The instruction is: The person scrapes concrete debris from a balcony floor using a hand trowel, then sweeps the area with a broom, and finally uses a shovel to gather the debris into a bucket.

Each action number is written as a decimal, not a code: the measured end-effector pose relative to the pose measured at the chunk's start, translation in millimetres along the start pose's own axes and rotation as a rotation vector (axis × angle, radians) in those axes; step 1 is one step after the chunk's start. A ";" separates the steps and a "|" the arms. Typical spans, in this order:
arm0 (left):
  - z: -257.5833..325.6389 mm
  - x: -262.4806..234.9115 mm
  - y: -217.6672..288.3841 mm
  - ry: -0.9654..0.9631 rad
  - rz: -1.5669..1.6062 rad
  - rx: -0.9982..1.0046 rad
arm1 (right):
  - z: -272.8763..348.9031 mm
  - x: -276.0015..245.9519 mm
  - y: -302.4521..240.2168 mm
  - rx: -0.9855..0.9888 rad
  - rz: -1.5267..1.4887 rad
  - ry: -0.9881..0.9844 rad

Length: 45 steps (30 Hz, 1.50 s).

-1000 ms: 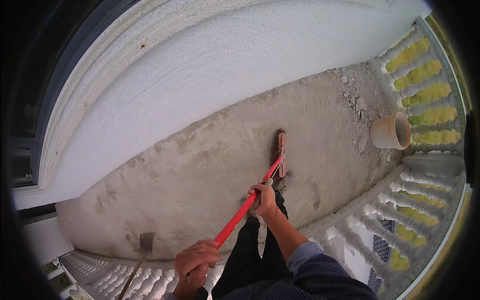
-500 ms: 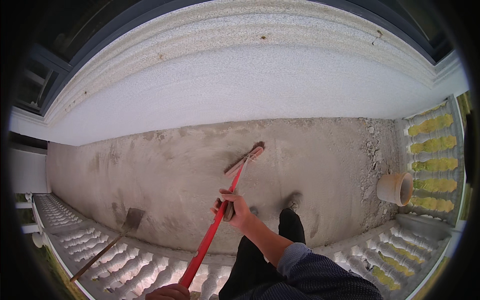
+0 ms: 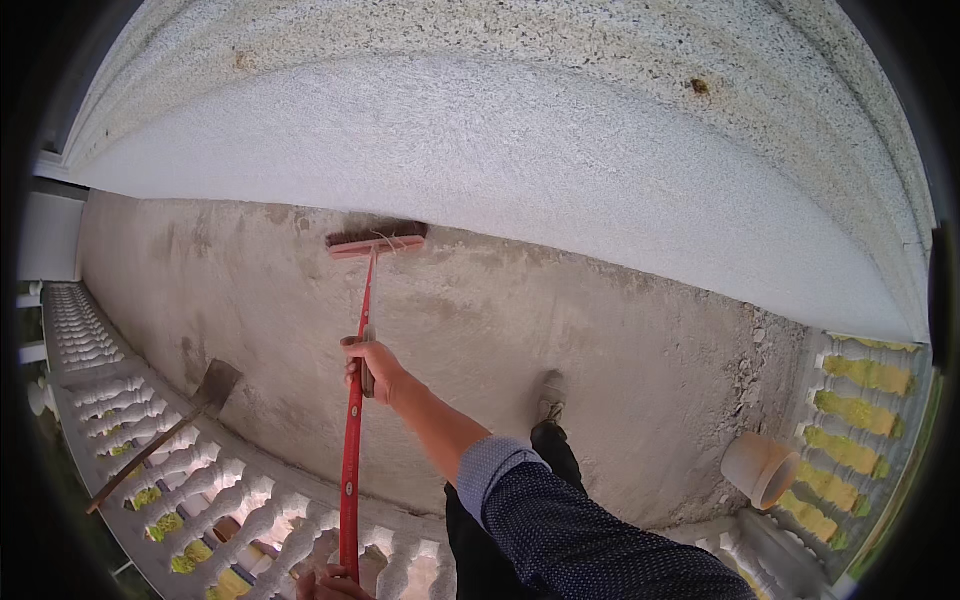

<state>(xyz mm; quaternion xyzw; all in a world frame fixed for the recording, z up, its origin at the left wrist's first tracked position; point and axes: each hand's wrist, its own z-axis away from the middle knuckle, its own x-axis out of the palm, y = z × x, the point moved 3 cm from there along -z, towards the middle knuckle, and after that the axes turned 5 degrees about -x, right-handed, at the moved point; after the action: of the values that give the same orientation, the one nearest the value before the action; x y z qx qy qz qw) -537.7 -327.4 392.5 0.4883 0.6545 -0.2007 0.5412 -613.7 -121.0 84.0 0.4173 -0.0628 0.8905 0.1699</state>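
Note:
A push broom with a red handle reaches from the lower edge up to the base of the white wall. Its pinkish head lies with dark bristles along the line where wall and floor meet, and a few pale strands hang on it. Partway down the handle, my right hand is wrapped round it; a dark, flat thing shows at the palm. My left hand closes on the handle's lower end, partly cut off by the picture's edge.
A shovel leans on the stone balustrade at left. On the right stand a pale bucket and more balusters, with loose rubble on the dusty concrete floor. My shoe rests mid-floor.
The broom head has gone from the middle of the floor to the wall's base, farther left, and turned more level. My view has shifted closer to the wall. Both hands keep their hold.

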 end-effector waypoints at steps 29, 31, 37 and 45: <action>59.0 -83.2 -46.9 0.494 0.935 -0.940 | 162.9 -71.8 42.8 -0.174 0.015 0.248; 45.5 -77.2 -29.9 0.498 0.901 -0.858 | 135.7 -43.8 35.7 -0.140 0.030 0.169; 42.0 7.5 -4.5 0.389 1.035 -0.991 | 125.2 -119.8 -41.1 -0.178 0.194 0.336; 63.5 90.3 60.5 0.006 1.255 -1.089 | 240.5 -251.6 -128.6 -0.401 0.090 0.595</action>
<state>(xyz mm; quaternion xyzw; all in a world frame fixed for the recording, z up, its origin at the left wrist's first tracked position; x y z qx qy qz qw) -447.7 -312.8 305.7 0.4330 0.2678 0.4846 0.7113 -245.0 -124.8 42.6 0.0951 -0.2024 0.9495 0.2200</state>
